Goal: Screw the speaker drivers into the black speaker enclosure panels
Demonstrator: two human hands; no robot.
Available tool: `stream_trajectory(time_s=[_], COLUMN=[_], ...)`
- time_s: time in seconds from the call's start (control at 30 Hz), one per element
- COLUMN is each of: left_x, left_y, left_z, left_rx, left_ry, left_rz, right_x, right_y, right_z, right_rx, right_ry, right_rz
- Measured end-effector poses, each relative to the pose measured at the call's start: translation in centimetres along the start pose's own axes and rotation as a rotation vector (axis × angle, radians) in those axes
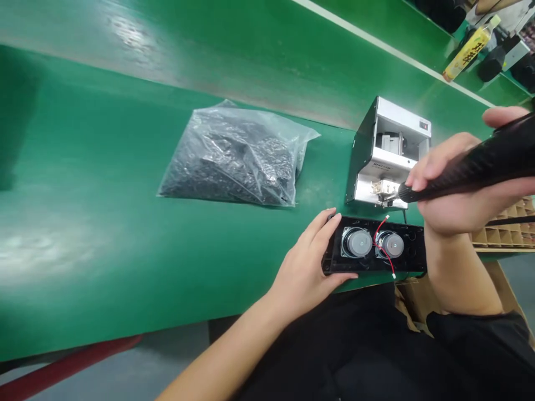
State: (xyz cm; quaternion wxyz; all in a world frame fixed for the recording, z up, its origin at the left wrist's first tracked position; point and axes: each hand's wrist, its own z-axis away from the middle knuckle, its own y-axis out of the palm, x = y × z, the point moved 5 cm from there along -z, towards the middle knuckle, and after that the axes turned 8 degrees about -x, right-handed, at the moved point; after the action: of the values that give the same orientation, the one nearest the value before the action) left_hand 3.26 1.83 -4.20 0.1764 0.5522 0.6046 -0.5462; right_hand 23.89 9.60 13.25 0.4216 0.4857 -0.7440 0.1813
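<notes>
1. Left hand (307, 267) is nearest, its fingers and thumb pinching the left end of the speaker housing (412, 245). The housing sits at the table's (104, 223) near edge, long axis left-right.
2. Housing is open side up and holds two round drivers (357, 242) side by side, with a red wire (382, 250) looping over the right one.
3. Right hand (455, 195) is clenched on a black screwdriver (480, 167), raised just beyond the housing's right half, shaft pointing left.
4. Driver tip sits at the screw feeder (393, 156) just behind the housing; probably touching, too small to tell.
5. Clear bag (234, 156) stuffed with small black parts lies well left. Cardboard grid tray (507, 228) is at right, cell contents hidden.
</notes>
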Motion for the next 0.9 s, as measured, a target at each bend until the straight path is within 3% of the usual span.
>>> stream_trajectory(time_s=[0.1, 0.3, 0.47, 0.6, 0.77, 0.9], left_x=[0.1, 0.0, 0.0, 0.1, -0.1, -0.1], left_y=[-0.1, -0.1, 0.0, 0.1, 0.3, 0.4], left_z=[0.2, 0.2, 0.3, 0.2, -0.1, 0.0], left_rx=[-0.015, -0.014, -0.012, -0.003, 0.020, 0.014], left_ry=[0.009, 0.015, 0.032, 0.011, -0.021, -0.011], left_rz=[0.007, 0.000, -0.001, -0.024, -0.028, -0.008], right_x=[-1.1, -1.8, -1.5, 0.6, 4.5, 4.6], right_y=[0.4, 0.1, 0.6, -0.1, 0.2, 1.7], right_z=[0.9, 0.2, 0.7, 1.3, 2.7, 4.0], right_rx=[-0.025, -0.001, -0.027, -0.109, 0.037, 0.097], right_ry=[-0.116, -0.153, -0.057, 0.007, 0.227, 0.207], right_rz=[-0.119, -0.113, -0.066, -0.097, -0.076, -0.095])
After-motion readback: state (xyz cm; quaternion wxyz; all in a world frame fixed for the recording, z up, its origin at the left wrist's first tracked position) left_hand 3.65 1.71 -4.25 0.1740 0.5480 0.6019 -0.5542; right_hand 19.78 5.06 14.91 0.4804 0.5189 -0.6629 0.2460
